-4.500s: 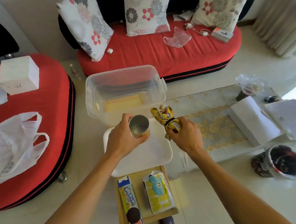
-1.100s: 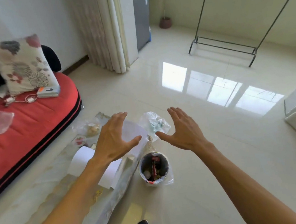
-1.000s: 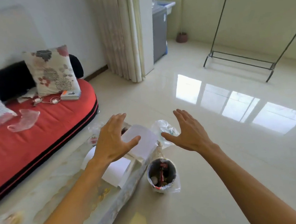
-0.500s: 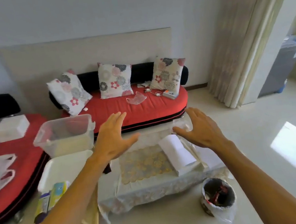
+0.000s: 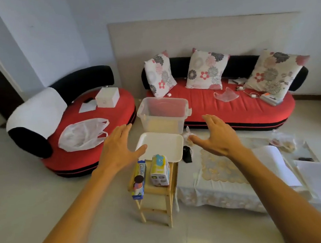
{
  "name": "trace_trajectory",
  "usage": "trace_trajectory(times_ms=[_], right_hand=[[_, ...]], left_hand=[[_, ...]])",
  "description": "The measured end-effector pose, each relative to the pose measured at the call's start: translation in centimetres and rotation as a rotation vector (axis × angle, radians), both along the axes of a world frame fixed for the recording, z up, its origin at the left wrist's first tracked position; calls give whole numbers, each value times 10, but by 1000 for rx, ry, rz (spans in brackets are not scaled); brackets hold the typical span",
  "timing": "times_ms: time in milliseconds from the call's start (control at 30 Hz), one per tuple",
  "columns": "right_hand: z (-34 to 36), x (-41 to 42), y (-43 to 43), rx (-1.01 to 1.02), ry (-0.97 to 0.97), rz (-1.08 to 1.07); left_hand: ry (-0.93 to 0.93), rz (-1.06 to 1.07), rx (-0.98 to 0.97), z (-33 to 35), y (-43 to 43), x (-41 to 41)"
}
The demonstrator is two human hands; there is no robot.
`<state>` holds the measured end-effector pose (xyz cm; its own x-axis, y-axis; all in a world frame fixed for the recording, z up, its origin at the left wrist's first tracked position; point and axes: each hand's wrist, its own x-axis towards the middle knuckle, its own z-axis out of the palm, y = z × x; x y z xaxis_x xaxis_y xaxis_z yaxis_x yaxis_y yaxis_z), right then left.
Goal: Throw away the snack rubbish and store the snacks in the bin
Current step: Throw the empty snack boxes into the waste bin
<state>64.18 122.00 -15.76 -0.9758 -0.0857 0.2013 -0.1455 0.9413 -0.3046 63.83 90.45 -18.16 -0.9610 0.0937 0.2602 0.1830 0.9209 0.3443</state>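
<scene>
Snack boxes point(image 5: 159, 172) lay side by side on the counter point(image 5: 156, 190), long axes toward the bin point(image 5: 164, 118), nearer the left hand point(image 5: 118, 150) than the right hand point(image 5: 218, 137); all fingers point(image 5: 125, 129) were spread, holding nothing.

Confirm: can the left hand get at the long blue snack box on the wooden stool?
Probably yes. The left hand is open and empty, and the blue snack box lies uncovered along the left edge of the stool, on that hand's side. Nothing visible sits between them.
</scene>
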Motion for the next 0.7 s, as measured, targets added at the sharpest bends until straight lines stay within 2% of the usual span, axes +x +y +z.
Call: trace_trajectory(times_ms=[233, 500, 700], right_hand=[[-61, -38, -87, -37, -132, 26], [-165, -105, -134, -55, -374, -13], [-250, -146, -166, -88, -522, -107]], left_hand=[[-136, 64, 13, -62, -58, -21], [-452, 232, 28, -168, -54, -63], [-588, 342, 83, -255, -53, -76]])
